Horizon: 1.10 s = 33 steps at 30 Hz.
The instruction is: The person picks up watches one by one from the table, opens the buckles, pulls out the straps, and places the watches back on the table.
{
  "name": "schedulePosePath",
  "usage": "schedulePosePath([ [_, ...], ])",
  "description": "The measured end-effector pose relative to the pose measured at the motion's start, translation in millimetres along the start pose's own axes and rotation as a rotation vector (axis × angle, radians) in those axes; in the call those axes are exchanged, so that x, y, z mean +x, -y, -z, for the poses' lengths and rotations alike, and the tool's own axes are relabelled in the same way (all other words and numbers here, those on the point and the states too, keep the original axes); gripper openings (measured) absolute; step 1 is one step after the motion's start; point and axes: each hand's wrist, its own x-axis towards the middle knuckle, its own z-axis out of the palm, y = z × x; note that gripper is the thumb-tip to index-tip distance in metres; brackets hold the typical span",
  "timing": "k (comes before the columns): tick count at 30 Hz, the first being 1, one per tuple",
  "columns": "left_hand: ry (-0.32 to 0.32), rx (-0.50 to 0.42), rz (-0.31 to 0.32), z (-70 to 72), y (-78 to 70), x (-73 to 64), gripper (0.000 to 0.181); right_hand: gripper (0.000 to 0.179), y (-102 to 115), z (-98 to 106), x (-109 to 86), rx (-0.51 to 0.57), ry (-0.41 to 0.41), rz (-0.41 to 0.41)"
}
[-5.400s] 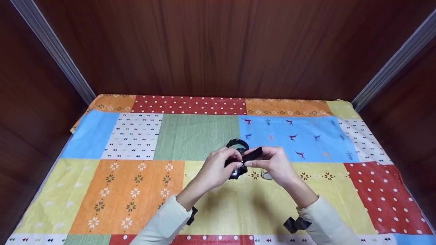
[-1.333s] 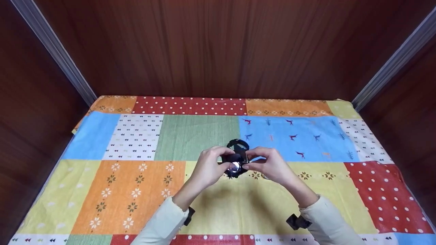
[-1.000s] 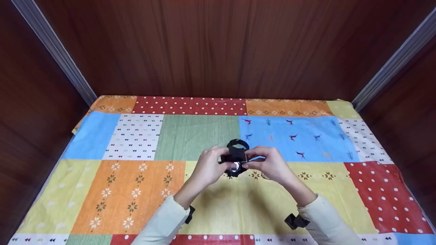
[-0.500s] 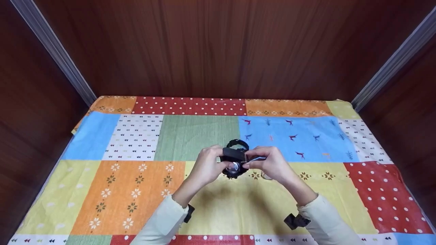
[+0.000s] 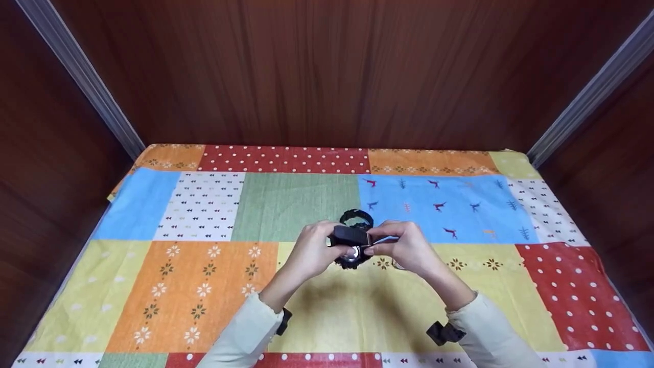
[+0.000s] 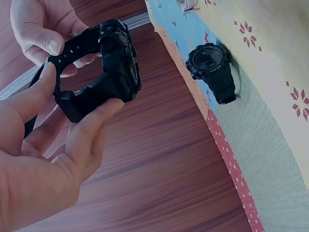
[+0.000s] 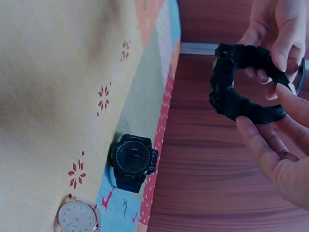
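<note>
A black digital wristwatch (image 7: 223,79) is held up in both hands, its strap bent round into a loop. My left hand (image 5: 312,251) grips it from the left, thumb by the watch's face in the head view. My right hand (image 5: 403,246) pinches the strap (image 6: 82,46) where its ends meet; holes show along it in the left wrist view. Fingers partly hide the buckle. Just behind the hands, a second black digital wristwatch (image 5: 356,217) lies on the cloth. A wristwatch with a white dial (image 7: 77,216) lies near my right hand, mostly hidden in the head view.
A patchwork tablecloth (image 5: 189,291) covers the table. Dark wood panels (image 5: 327,71) stand behind and at both sides, with metal strips at the corners. A small black device (image 5: 445,332) sits on each wrist.
Some seconds ago a strap end stuck out to the upper right; now the strap is bent into a loop. Over the last second the strap has tilted slightly, while both hands stay nearly in place.
</note>
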Motion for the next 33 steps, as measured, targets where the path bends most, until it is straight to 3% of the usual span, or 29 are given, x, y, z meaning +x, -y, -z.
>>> schedulePosePath([
  [6, -0.017, 0.011, -0.031, 0.2, 0.5, -0.2, 0.022, 0.028, 0.2, 0.6, 0.0, 0.042, 0.002, -0.016],
  [15, -0.029, -0.047, -0.083, 2.0, 2.6, -0.2, 0.018, 0.027, -1.2, 0.9, 0.1, 0.056, 0.015, 0.0],
  [33, -0.025, -0.109, -0.099, 8.3, 5.4, -0.2, 0.013, 0.031, -4.2, 4.9, 0.2, 0.156, 0.007, -0.073],
])
